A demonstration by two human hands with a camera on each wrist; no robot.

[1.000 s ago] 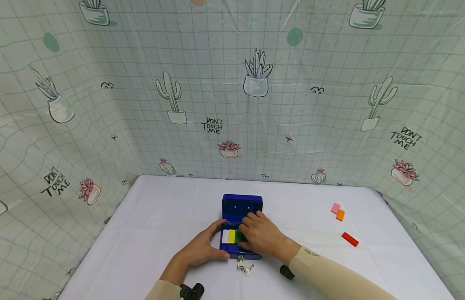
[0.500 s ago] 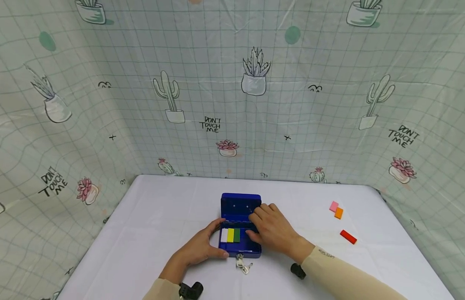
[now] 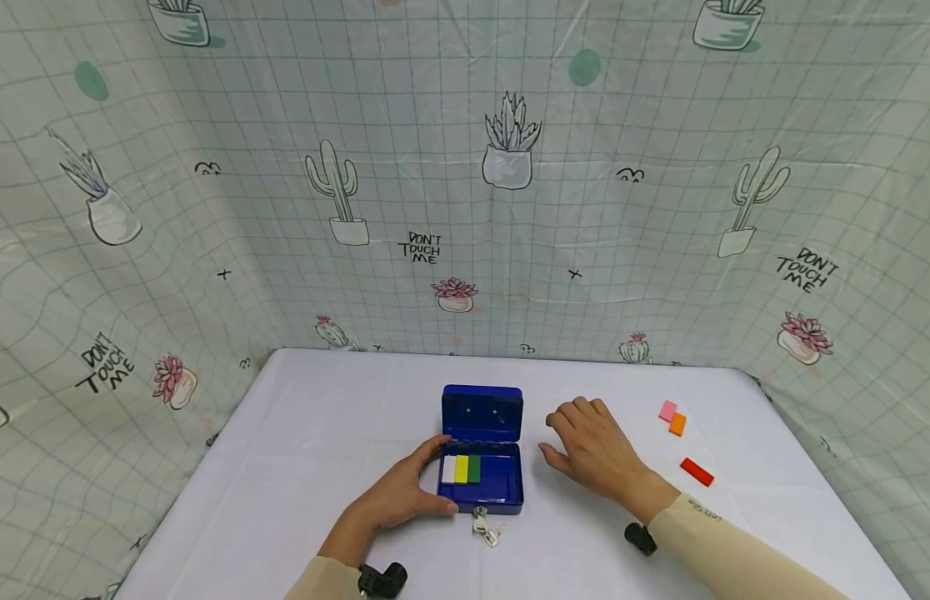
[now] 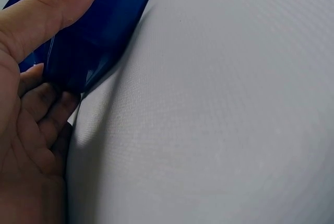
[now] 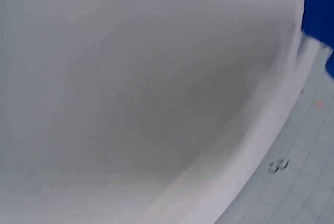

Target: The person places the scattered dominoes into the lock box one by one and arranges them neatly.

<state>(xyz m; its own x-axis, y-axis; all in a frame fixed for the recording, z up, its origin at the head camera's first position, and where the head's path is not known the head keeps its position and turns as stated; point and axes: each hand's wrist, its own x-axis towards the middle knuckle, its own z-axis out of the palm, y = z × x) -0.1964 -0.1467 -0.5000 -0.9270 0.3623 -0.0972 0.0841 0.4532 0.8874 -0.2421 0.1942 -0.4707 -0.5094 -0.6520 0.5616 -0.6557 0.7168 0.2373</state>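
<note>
A blue cash box [image 3: 502, 493] stands on the white table with its lid [image 3: 482, 412] raised at the back. Inside it, a white block [image 3: 448, 469], a yellow block [image 3: 461, 469] and a green block [image 3: 474, 469] lie side by side at the left. My left hand [image 3: 397, 493] holds the box by its left side, thumb at the front corner and fingers toward the hinge. The left wrist view has the thumb [image 4: 57, 10] against the blue wall. My right hand [image 3: 596, 446] is over the table to the right of the box, fingers loosely bent around nothing.
Keys [image 3: 484, 527] hang from the lock at the box's front. On the table's right lie a pink block [image 3: 667, 410], an orange block [image 3: 677, 425] touching it, and a red block [image 3: 697, 472] nearer me. A cactus-print sheet [image 3: 405, 192] hangs behind the table [image 3: 322, 417].
My right hand has drawn out of the box and moved right across the table, uncovering the green block and the box's right part. The left hand keeps its hold on the box.
</note>
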